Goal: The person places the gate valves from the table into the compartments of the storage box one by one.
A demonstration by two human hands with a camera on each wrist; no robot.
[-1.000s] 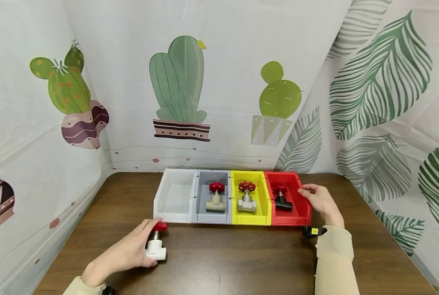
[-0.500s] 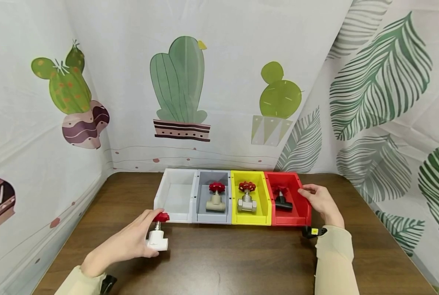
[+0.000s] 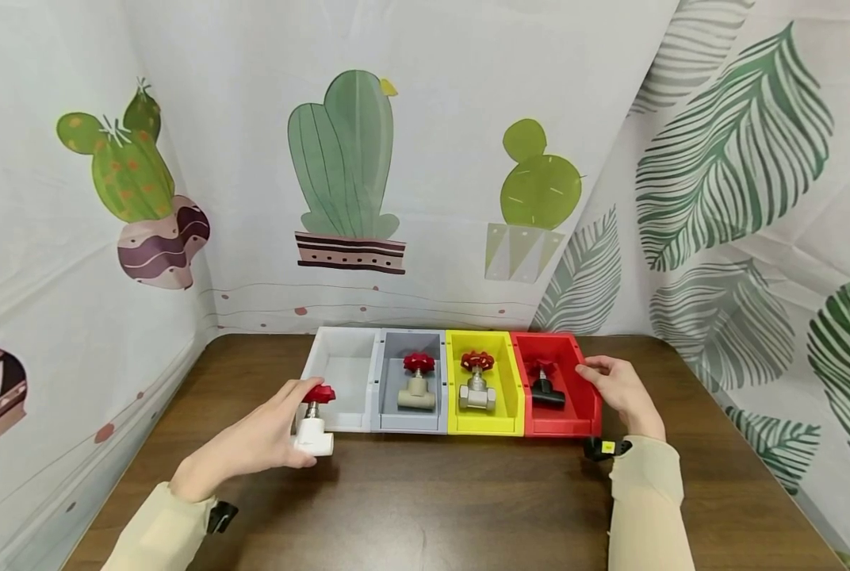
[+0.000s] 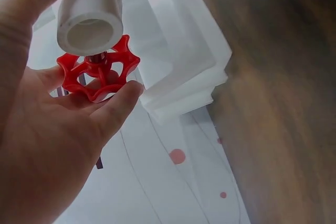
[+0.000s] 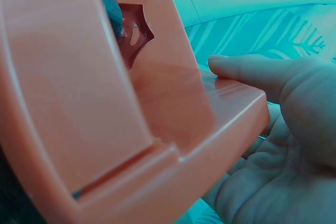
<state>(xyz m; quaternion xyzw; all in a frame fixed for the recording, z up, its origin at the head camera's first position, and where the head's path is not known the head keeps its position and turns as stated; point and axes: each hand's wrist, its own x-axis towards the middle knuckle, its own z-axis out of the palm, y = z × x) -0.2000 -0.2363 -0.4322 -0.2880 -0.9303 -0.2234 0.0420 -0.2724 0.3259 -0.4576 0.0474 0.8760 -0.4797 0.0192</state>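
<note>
My left hand (image 3: 250, 444) holds a white plastic stop valve (image 3: 314, 438) with a red handwheel, raised at the front of the white bin (image 3: 350, 385). In the left wrist view, the thumb lies along the valve's white body (image 4: 89, 19) and the fingers reach around the red handwheel (image 4: 98, 74). At the row's other end, my right hand (image 3: 626, 394) grips the side wall of the red bin (image 3: 580, 396), thumb over the rim and fingers outside. A black valve (image 3: 546, 393) with a dark red handwheel lies in that bin.
Between the end bins stand a grey bin (image 3: 396, 420) with a beige valve (image 3: 417, 392) and a yellow bin (image 3: 512, 420) with a metal valve (image 3: 477, 394). All sit joined on the brown wooden table (image 3: 425, 500), backed by a patterned curtain (image 3: 439, 159).
My left hand has lifted the white valve and carried it forward and slightly right, toward the white bin's front. The right hand has kept its grip on the red bin.
</note>
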